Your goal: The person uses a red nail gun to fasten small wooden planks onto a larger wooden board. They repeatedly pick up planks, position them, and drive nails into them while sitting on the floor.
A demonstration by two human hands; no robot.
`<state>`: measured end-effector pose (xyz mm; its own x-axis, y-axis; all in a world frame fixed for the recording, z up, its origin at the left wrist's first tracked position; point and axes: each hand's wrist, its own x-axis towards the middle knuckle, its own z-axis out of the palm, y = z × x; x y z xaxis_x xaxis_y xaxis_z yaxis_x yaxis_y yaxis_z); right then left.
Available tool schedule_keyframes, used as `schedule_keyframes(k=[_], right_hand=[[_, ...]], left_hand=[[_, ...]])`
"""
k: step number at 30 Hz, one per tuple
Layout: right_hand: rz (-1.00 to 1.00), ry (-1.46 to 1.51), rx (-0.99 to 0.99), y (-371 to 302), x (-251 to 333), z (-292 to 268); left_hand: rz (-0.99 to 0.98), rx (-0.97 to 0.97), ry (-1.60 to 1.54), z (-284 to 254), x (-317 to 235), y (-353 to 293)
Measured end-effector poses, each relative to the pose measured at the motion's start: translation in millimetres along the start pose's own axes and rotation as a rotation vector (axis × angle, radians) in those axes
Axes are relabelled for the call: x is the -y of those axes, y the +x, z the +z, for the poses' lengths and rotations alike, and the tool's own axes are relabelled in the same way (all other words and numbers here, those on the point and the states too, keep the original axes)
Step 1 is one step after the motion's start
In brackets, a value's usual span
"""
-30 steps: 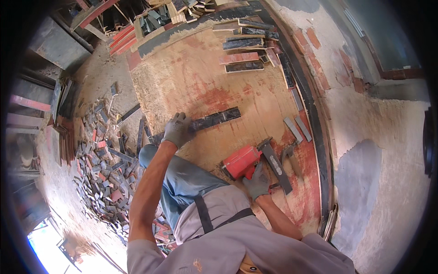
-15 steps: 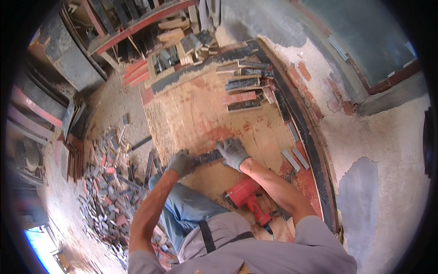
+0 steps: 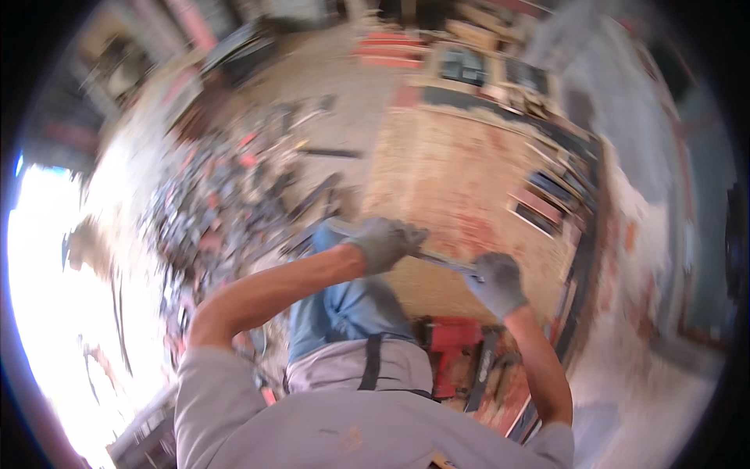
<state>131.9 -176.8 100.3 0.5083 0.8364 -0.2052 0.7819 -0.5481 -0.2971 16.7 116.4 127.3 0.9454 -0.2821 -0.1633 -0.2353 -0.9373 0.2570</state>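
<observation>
A short dark strip of wood [image 3: 444,261] spans the gap between my gloved hands above the plywood work surface [image 3: 437,172], seen nearly edge-on. My left hand [image 3: 387,244] is closed on its left end, over my knee. Its right end sits in the closed fingers of my right hand [image 3: 498,283]. Motion blur softens the fingers. A red nail gun [image 3: 451,344] lies on the surface close to my right forearm, with a dark board [image 3: 486,363] beside it.
Short wood pieces [image 3: 547,203] are stacked at the surface's right edge. A heap of small offcuts [image 3: 215,207] covers the floor to my left. Red boards [image 3: 391,50] and a wooden box [image 3: 461,66] stand at the far end; a plastered wall [image 3: 648,180] rises on the right.
The view has swung left, so the surface appears farther right. My hands have lifted the wood strip and turned it from face-up to nearly edge-on, still gripping both ends.
</observation>
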Motion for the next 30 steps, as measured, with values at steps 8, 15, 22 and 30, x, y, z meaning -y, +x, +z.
schedule_keyframes(k=[8, 15, 22, 30], right_hand=[[0.133, 0.028, -0.385, 43, 57, 73], [0.412, -0.304, -0.373, 125, 115, 172], [0.471, -0.446, -0.422, 137, 122, 205], [0.476, -0.358, -0.436, 150, 145, 190]], left_hand=[[-0.925, -0.435, -0.692, 59, 35, -208], [-1.437, -0.756, -0.469, 168, 158, -359], [-1.999, -0.42, -0.833, 268, 118, -526], [-2.059, 0.15, -0.736, 156, 61, -589]])
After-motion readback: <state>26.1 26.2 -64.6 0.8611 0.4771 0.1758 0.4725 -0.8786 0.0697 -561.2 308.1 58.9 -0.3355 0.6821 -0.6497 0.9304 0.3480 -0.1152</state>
